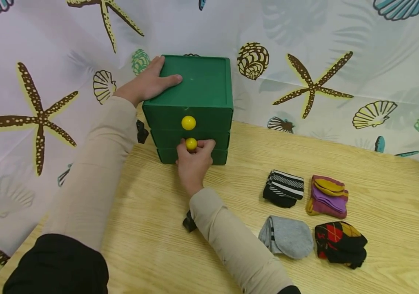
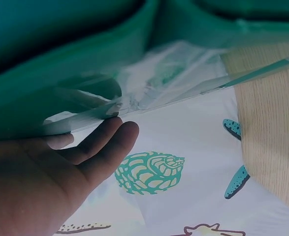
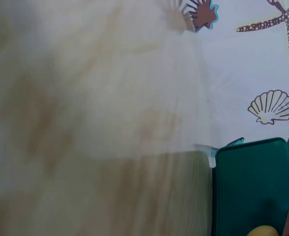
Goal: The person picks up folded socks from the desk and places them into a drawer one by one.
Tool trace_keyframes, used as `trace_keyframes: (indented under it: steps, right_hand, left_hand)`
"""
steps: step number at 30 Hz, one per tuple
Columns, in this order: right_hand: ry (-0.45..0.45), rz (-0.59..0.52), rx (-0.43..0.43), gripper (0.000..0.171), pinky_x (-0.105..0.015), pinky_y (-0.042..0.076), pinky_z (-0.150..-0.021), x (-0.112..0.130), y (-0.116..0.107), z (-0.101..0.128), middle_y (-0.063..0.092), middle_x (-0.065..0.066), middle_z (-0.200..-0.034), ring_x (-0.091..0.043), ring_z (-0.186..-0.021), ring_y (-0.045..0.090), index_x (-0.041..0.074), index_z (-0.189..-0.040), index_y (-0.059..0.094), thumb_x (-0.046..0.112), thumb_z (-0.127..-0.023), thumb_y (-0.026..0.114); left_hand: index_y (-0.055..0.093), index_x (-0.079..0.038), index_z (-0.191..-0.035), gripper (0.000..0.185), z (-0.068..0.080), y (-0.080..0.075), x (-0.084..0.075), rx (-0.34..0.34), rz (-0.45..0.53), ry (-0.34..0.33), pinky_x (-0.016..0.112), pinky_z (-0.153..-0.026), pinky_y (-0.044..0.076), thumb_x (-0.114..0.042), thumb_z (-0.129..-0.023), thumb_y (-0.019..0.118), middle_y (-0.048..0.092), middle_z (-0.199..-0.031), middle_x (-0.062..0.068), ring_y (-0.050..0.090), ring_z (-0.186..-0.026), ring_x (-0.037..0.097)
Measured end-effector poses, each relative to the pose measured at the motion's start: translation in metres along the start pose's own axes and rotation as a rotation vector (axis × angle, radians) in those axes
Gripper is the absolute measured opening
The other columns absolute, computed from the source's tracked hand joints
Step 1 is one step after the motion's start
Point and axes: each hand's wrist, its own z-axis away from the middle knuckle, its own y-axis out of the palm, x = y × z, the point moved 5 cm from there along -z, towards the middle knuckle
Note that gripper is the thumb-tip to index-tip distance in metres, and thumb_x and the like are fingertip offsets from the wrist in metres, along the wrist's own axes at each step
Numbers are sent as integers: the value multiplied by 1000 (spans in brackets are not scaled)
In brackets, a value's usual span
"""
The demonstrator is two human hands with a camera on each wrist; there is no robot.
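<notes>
Beige sleeves lead to both hands. Right hand [image 1: 193, 163] is pinched on middle yellow knob [image 1: 191, 143]; left hand [image 1: 147, 83] lies flat, bracing green drawer unit [image 1: 198, 87]. Drawer judged unopened; a straight pull is needed. Folded socks [image 1: 286, 236] lie right of the hand.

Lowest drawer's knob [image 1: 191, 144] behind fingers

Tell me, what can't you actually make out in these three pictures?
- Head view: the right hand covers the green drawer box's bottom drawer front, so any knob there is hidden below the middle yellow knob it pinches.
- All views: the drawers' contents, behind closed fronts.
- Right wrist view: the wooden table is blurred; the hand is cut off by the edge.
- Left wrist view: the box hides most of the left hand's fingers.
</notes>
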Motion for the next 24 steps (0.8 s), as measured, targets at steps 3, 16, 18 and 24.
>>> trace_keyframes:
  steps: [3,16,18,24]
  right_hand:
    - [-19,19,-9,34,-32,57,-52,1,0,1,66,-2,-74,-36,-52,63,11,-103,42,19,-94,74]
    - [-39,37,3,32,-33,58,-54,-2,1,1,65,-2,-74,-22,-49,62,11,-105,41,13,-94,70]
    - [-41,26,3,32,-33,58,-53,-1,0,2,65,-2,-75,-26,-49,63,11,-104,41,13,-94,71]
    - [-44,-5,10,34,-34,57,-52,-1,0,1,66,-3,-74,-39,-52,63,10,-103,42,16,-93,74]
  left_hand:
    - [-18,-12,-159,93,0,0,-1,-1,4,-1,50,-121,0,-60,-103,38,-22,-165,8,-16,-151,27]
    - [-17,-11,-159,95,0,0,-2,-5,13,-4,48,-121,0,-59,-102,41,-21,-166,9,-15,-152,26]
    - [-17,-11,-160,95,0,1,-1,-7,15,-2,48,-121,0,-59,-102,41,-21,-166,9,-15,-152,27]
    - [-18,-12,-159,96,0,0,0,-3,17,-2,49,-121,0,-61,-101,41,-22,-166,9,-16,-151,27]
